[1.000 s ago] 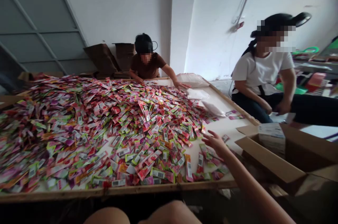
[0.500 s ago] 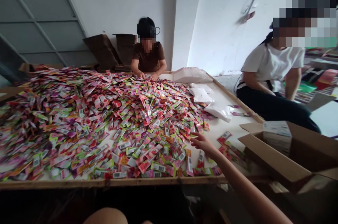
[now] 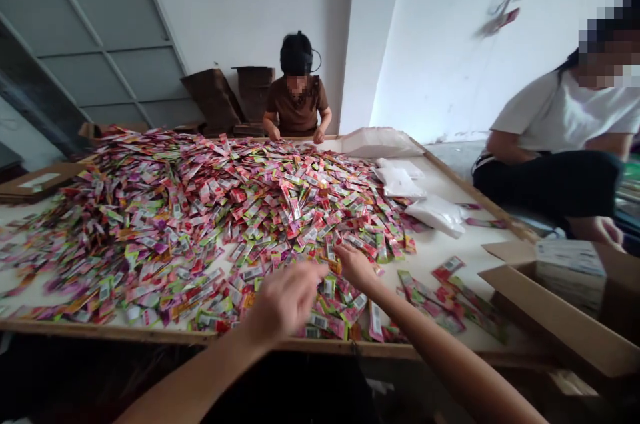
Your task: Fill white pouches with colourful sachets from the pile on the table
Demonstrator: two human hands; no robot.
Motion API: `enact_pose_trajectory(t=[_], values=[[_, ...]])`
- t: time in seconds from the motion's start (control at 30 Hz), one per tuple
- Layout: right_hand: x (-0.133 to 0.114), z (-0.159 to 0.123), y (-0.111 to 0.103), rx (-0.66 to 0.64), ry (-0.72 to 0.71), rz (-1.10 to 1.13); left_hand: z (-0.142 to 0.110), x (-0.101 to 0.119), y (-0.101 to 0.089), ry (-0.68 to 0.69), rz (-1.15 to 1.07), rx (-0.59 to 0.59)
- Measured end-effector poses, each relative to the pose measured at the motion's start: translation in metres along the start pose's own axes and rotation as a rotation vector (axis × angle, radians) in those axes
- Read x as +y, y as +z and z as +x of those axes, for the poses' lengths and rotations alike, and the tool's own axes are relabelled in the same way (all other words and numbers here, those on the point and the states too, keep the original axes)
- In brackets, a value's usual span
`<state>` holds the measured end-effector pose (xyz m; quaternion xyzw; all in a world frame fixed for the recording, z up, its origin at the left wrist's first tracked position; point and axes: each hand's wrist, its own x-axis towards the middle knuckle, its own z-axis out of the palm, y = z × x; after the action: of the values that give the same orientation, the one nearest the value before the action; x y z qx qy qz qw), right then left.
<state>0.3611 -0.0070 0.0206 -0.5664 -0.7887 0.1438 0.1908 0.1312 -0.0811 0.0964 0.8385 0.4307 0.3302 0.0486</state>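
Observation:
A broad heap of small flat printed packets [image 3: 210, 204], pink, red, green and orange, covers much of the table. My left hand [image 3: 290, 297] is over the near part of the heap, smeared by motion, so its fingers cannot be read. Just right of it, my right hand [image 3: 356, 267] is at the heap with its fingers bent down and drawn together. An orange packet [image 3: 335, 267] lies by its fingertips; whatever it grips is hidden. To the right of my right forearm, a smaller scatter of packets [image 3: 445, 301] lies apart on the white table top [image 3: 435, 254].
An open cardboard box [image 3: 555, 307] stands at the right edge. White plastic bags [image 3: 435, 214] lie on the table's right side. A wooden rim [image 3: 165, 336] edges the table. One person [image 3: 297, 104] works across the heap; another person [image 3: 550, 117] sits at the right.
My left hand has come into view from below, over the heap. My right hand has moved left, and its outstretched fingers have bent in. The view has turned left.

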Motion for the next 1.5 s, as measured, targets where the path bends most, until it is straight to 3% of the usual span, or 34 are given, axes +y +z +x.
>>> enact_pose_trajectory(t=[0.07, 0.17, 0.27, 0.37, 0.5, 0.63, 0.77, 0.83, 0.93, 1.0, 1.1, 1.17, 1.27, 1.4, 1.5], values=[[-0.026, 0.026, 0.009, -0.051, -0.084, -0.111, 0.023, -0.032, 0.029, -0.417, 0.179, -0.393], [-0.051, 0.051, 0.031, -0.161, -0.090, -0.187, 0.023, -0.070, 0.061, -0.561, 0.214, -0.501], [-0.050, 0.047, 0.048, -0.234, -0.104, -0.188, 0.002, -0.087, 0.072, -0.564, 0.166, -0.493], [-0.033, 0.036, 0.042, -0.271, -0.090, -0.171, -0.005, -0.096, 0.065, -0.508, 0.099, -0.465], [-0.015, 0.060, 0.014, -0.230, -0.033, -0.184, 0.023, -0.123, 0.047, -0.551, 0.077, -0.356], [-0.016, 0.101, 0.012, -0.146, -0.049, -0.294, 0.047, -0.149, 0.058, -0.624, 0.112, -0.312], [-0.015, 0.104, 0.031, -0.204, -0.084, -0.334, 0.036, -0.148, 0.084, -0.649, 0.124, -0.353], [-0.010, 0.096, 0.030, -0.187, -0.076, -0.340, 0.030, -0.146, 0.087, -0.642, 0.121, -0.333], [-0.005, 0.088, 0.014, -0.021, -0.094, -0.380, 0.033, -0.149, 0.073, -0.646, 0.116, -0.258], [-0.008, 0.086, 0.004, 0.015, -0.181, -0.388, 0.038, -0.152, 0.058, -0.687, 0.128, -0.183], [-0.021, 0.082, 0.010, -0.204, -0.373, -0.325, 0.035, -0.149, 0.046, -0.745, 0.153, -0.111], [-0.031, 0.079, 0.025, -0.351, -0.452, -0.306, 0.023, -0.139, 0.049, -0.788, 0.177, -0.207], [-0.037, 0.073, 0.045, -0.422, -0.465, -0.323, 0.001, -0.123, 0.067, -0.876, 0.230, -0.388], [-0.027, 0.065, 0.034, -0.301, -0.431, -0.294, -0.005, -0.118, 0.076, -0.896, 0.192, -0.382], [-0.023, 0.064, 0.018, -0.127, -0.209, -0.084, 0.011, -0.129, 0.063, -0.841, 0.109, -0.324]])
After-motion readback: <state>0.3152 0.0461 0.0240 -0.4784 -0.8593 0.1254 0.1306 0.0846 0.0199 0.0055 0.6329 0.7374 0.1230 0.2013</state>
